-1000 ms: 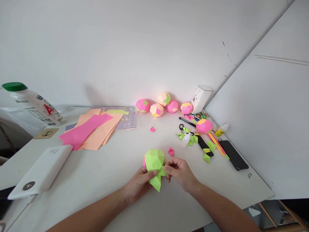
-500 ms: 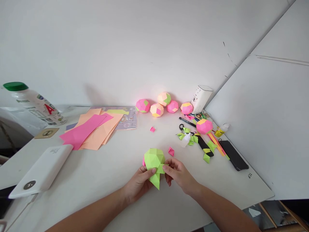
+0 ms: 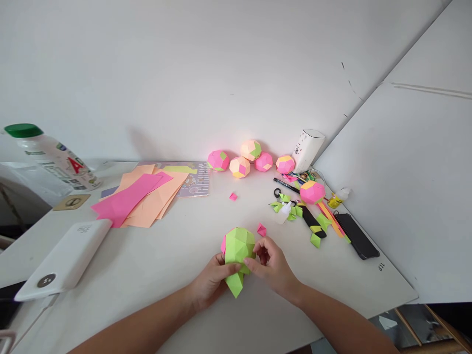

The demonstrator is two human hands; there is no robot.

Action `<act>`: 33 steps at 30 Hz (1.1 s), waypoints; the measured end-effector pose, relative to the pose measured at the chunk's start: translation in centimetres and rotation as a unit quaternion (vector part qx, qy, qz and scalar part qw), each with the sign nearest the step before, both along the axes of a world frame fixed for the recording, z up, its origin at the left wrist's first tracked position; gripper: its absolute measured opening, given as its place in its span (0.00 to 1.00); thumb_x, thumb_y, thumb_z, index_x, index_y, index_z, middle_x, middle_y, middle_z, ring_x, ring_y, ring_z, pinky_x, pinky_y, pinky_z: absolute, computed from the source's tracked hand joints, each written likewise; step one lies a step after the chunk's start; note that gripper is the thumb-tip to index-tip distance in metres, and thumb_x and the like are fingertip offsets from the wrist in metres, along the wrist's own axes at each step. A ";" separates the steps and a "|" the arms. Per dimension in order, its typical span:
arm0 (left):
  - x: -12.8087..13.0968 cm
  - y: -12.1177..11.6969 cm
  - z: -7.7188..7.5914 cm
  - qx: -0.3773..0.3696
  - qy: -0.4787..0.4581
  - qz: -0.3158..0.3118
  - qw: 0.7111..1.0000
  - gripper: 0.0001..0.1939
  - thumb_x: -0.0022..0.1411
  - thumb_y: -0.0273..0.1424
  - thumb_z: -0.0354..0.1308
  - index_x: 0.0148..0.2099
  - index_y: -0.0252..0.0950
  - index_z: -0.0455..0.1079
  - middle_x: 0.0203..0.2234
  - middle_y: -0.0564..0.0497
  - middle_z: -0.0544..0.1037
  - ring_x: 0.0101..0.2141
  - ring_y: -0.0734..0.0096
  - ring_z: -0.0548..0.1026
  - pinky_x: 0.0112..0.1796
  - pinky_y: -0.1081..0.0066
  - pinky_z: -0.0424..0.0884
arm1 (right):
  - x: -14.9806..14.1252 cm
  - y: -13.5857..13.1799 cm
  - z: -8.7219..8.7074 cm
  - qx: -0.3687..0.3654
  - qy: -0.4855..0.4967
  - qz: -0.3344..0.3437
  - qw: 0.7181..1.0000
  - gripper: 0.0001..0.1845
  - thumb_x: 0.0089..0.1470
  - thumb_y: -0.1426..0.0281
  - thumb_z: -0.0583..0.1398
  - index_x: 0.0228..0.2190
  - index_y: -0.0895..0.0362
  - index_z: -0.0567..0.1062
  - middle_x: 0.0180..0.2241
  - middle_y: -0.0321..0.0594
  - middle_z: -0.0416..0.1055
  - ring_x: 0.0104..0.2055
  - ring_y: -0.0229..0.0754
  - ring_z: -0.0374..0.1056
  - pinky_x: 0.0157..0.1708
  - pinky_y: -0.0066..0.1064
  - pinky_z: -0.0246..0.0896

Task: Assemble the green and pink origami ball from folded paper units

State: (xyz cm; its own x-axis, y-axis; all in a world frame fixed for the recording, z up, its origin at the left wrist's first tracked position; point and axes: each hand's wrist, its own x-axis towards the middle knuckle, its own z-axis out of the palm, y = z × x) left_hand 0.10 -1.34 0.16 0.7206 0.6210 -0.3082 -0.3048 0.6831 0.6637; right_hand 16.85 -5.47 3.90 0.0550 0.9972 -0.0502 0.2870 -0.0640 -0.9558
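- I see a lime-green faceted paper ball [image 3: 239, 244], half built, pink showing at its left edge.
- A green pointed flap [image 3: 235, 284] hangs beneath it.

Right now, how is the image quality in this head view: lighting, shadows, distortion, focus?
Head view: soft, even daylight with faint shadows under the left hand and right hand; a pink glow on the wall behind the paper balls; wide-angle bending tilts the bottle and table edge; the green paper model is sharp, without glare.
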 end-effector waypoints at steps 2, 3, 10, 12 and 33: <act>0.0 0.0 -0.1 -0.003 0.003 0.002 1.000 0.07 0.48 0.29 0.68 0.30 0.32 0.75 0.23 0.52 0.73 0.27 0.73 0.68 0.32 0.72 0.63 | -0.1 -0.1 -0.1 0.011 -0.017 -0.001 1.000 0.14 0.44 0.67 0.64 0.27 0.54 0.62 0.27 0.31 0.57 0.27 0.35 0.52 0.26 0.28 0.52; 0.0 0.0 -0.1 -0.004 0.004 0.002 1.000 0.07 0.48 0.29 0.68 0.30 0.32 0.75 0.23 0.52 0.74 0.28 0.73 0.68 0.32 0.72 0.63 | -0.2 -0.1 -0.1 0.016 -0.024 -0.001 1.000 0.14 0.43 0.67 0.64 0.27 0.54 0.62 0.27 0.32 0.57 0.27 0.36 0.52 0.26 0.28 0.52; 0.0 -0.1 -0.1 -0.001 -0.001 0.000 1.000 0.08 0.47 0.28 0.69 0.30 0.32 0.76 0.24 0.51 0.75 0.28 0.73 0.69 0.33 0.72 0.64 | -0.3 -0.3 -0.1 0.017 -0.045 0.000 0.999 0.14 0.43 0.68 0.64 0.27 0.54 0.62 0.27 0.32 0.58 0.27 0.36 0.53 0.25 0.28 0.52; 0.0 -0.1 0.0 -0.005 -0.005 0.001 1.000 0.08 0.46 0.28 0.69 0.30 0.32 0.76 0.23 0.52 0.75 0.27 0.73 0.69 0.32 0.73 0.64 | -0.2 -0.2 0.0 0.016 -0.044 -0.002 0.999 0.13 0.44 0.68 0.63 0.27 0.54 0.62 0.27 0.32 0.58 0.27 0.36 0.52 0.25 0.27 0.52; 0.2 0.0 0.7 -0.025 -0.077 0.006 0.997 0.07 0.54 0.32 0.66 0.35 0.34 0.77 0.27 0.51 0.77 0.27 0.73 0.72 0.34 0.72 0.67 | 0.6 0.1 0.6 -0.073 0.078 0.009 0.994 0.20 0.55 0.55 0.56 0.21 0.55 0.61 0.20 0.29 0.56 0.23 0.35 0.59 0.23 0.27 0.53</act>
